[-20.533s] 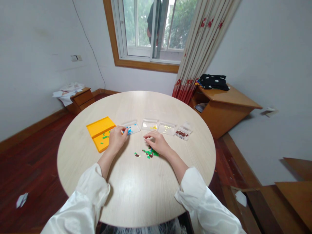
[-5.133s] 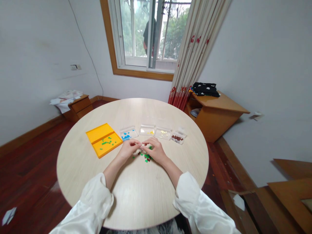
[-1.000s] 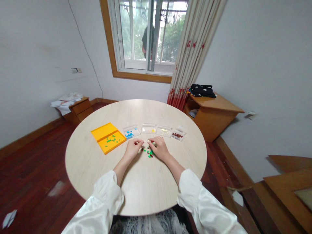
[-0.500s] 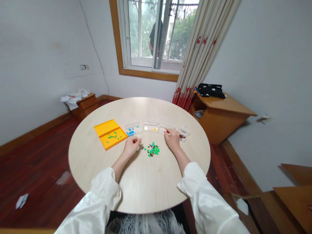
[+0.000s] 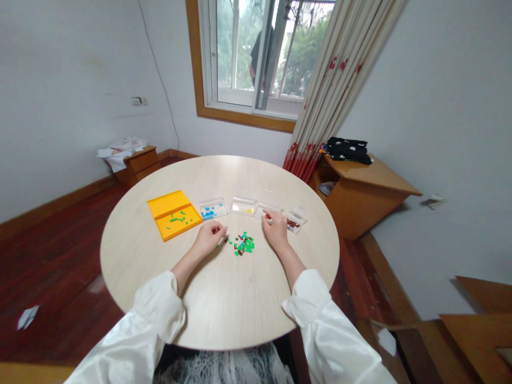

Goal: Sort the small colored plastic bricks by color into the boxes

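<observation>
A small pile of mixed bricks [image 5: 245, 244], mostly green with some brown and blue, lies on the round table [image 5: 224, 298] between my hands. My left hand [image 5: 208, 236] is just left of it, fingers curled together; whatever they pinch is too small to make out. Over the near edge of a clear box [image 5: 269, 209] is my right hand [image 5: 275, 228], with thumb and fingers drawn together. Its contents, if any, are hidden. Right of that hand, another clear box [image 5: 295, 223] holds brown bricks.
Left of the hands, an open yellow case [image 5: 168, 201] holds several green bricks. Beside it stand a clear box with blue bricks [image 5: 208, 212] and a clear box [image 5: 242, 205] with a little yellow. A wooden cabinet [image 5: 372, 186] stands beyond the table at right.
The camera view has shifted slightly, so the table appears a little further left. Both hands keep nearly the same places relative to the pile and boxes.
</observation>
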`<action>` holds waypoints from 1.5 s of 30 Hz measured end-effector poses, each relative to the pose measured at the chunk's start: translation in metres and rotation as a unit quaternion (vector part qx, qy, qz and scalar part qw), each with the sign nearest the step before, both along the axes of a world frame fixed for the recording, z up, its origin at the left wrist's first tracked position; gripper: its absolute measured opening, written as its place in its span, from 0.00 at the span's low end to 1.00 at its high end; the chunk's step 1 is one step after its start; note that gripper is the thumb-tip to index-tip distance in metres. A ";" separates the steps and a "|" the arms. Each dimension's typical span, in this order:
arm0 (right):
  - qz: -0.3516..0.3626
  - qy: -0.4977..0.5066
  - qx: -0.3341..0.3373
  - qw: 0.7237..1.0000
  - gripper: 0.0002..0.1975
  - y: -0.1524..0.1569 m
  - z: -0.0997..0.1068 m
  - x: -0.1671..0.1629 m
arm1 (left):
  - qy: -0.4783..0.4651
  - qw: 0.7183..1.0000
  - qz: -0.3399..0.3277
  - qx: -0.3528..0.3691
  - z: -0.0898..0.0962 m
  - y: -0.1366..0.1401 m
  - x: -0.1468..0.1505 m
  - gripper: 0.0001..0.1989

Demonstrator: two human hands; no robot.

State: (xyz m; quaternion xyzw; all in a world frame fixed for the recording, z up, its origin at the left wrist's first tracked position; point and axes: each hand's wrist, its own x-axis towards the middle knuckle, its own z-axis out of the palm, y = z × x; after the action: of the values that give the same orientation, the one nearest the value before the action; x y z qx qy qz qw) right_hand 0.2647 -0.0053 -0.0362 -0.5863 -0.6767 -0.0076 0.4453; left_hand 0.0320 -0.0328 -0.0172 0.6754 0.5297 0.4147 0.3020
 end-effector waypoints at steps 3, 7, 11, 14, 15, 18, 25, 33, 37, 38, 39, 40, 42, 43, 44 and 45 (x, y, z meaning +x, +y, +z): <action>0.044 0.015 -0.007 0.999 0.11 -0.010 0.004 -0.011 | 0.012 1.000 -0.018 -0.006 0.000 -0.001 0.000 0.12; 0.137 0.016 -0.018 0.990 0.06 -0.025 0.010 -0.026 | 0.023 0.999 -0.025 -0.004 -0.002 0.000 0.000 0.12; 0.210 -0.006 -0.046 0.976 0.04 -0.037 0.013 -0.038 | 0.025 0.999 -0.022 0.007 -0.004 0.001 0.000 0.12; 0.242 -0.026 -0.070 0.967 0.05 -0.042 0.014 -0.043 | 0.023 0.999 -0.022 0.011 -0.003 0.000 0.001 0.11; 0.246 -0.033 -0.076 0.966 0.06 -0.044 0.014 -0.044 | 0.022 0.999 -0.023 0.009 -0.003 -0.001 0.002 0.11; 0.249 -0.054 -0.087 0.963 0.06 -0.047 0.015 -0.046 | 0.021 0.999 -0.027 -0.002 -0.002 -0.002 0.003 0.10; 0.253 -0.070 -0.099 0.960 0.06 -0.049 0.017 -0.047 | 0.012 1.000 -0.014 0.000 -0.002 -0.004 0.004 0.11; 0.258 -0.068 -0.111 0.957 0.07 -0.049 0.016 -0.047 | -0.001 1.000 -0.017 0.011 -0.006 -0.001 0.004 0.10; 0.256 -0.065 -0.110 0.958 0.08 -0.049 0.014 -0.046 | -0.002 1.000 -0.017 0.011 -0.008 0.000 0.003 0.11; 0.255 -0.065 -0.110 0.959 0.08 -0.049 0.014 -0.046 | -0.004 1.000 -0.016 0.012 -0.008 0.000 0.003 0.11; 0.253 -0.064 -0.110 0.959 0.08 -0.049 0.014 -0.046 | -0.005 1.000 -0.016 0.013 -0.009 0.000 0.003 0.11; 0.251 -0.063 -0.111 0.959 0.08 -0.049 0.014 -0.047 | -0.005 1.000 -0.015 0.013 -0.008 0.001 0.003 0.11; 0.249 -0.061 -0.114 0.960 0.09 -0.050 0.014 -0.047 | -0.004 1.000 -0.013 0.012 -0.008 0.001 0.003 0.10; 0.249 -0.060 -0.116 0.960 0.09 -0.049 0.014 -0.047 | -0.005 1.000 -0.013 0.011 -0.008 0.001 0.003 0.10; 0.249 -0.059 -0.117 0.960 0.09 -0.049 0.013 -0.047 | -0.005 1.000 -0.013 0.011 -0.007 0.001 0.003 0.10; 0.250 -0.058 -0.118 0.959 0.10 -0.049 0.013 -0.047 | -0.007 1.000 -0.013 0.010 -0.007 0.001 0.003 0.10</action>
State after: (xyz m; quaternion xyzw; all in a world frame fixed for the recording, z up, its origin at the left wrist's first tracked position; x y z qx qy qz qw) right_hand 0.2176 -0.0543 -0.0232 -0.4458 -0.8222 0.1496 0.3207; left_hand 0.0355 -0.0322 -0.0241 0.6827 0.5144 0.4207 0.3038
